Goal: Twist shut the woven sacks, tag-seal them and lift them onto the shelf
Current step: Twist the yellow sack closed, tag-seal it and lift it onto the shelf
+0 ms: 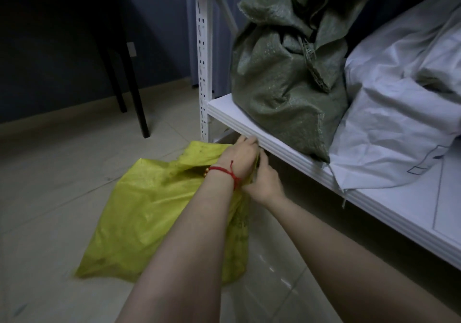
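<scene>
Spanning the right side of the view, the white shelf board (225, 108) is the reference for everything else. On top of it, toward its far end, lies a slumped white sack (399, 128). Beside that, nearer the board's left corner, stands a green woven sack (282, 93) with its neck already bunched and a tag-like strip hanging from it. Both look finished and stowed.

Below the board's front edge, on the tiled floor (50, 173), sits the yellow sack (149, 210), the one still to be dealt with. Its long axis runs from a gathered mouth just under the board's front lip out and away from the shelf, with the loose body spread flat toward the lower left.

Both hands meet at that mouth. The left hand (239, 155) is the higher one, its knuckles almost at the board's lip and its fingers curled around the bunched fabric. The right hand (264, 183) is just beneath and behind it, pinching the same neck. The fingertips are hidden in the cloth, so I cannot tell whether a tag is held. A red bracelet (224, 170) circles the left wrist.

The step looks like twisting the neck shut. After that the lift goes straight up past the lip, with the left hand nearer the free corner of the board.
</scene>
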